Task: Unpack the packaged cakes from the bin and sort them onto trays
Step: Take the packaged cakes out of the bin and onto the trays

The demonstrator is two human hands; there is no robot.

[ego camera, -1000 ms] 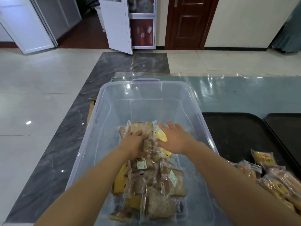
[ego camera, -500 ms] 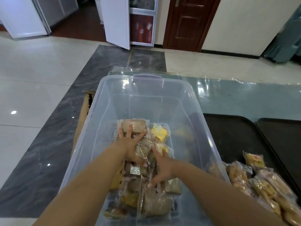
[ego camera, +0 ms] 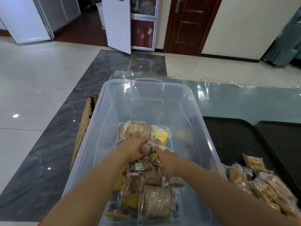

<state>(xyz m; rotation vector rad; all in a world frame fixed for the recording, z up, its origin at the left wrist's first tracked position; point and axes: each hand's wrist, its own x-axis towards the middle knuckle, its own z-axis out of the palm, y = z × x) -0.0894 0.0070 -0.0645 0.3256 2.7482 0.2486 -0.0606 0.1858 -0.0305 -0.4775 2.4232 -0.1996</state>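
Low in the middle of the frame, the left hand lies on a heap of packaged cakes, its fingers curled round a brown wrapped cake at its right edge. Just beside it, the right hand reaches into the same heap with its fingers dug down among the wrappers; whether they grip a pack I cannot tell. Above the hands lie a pale brown cake and a yellow cake, side by side. All of these sit in the near half of a clear plastic bin (its far half shows only bare floor). To the right of the bin, a dark tray carries more wrapped cakes at the lower right of the frame, and a second dark tray lies just beside it at the right edge.
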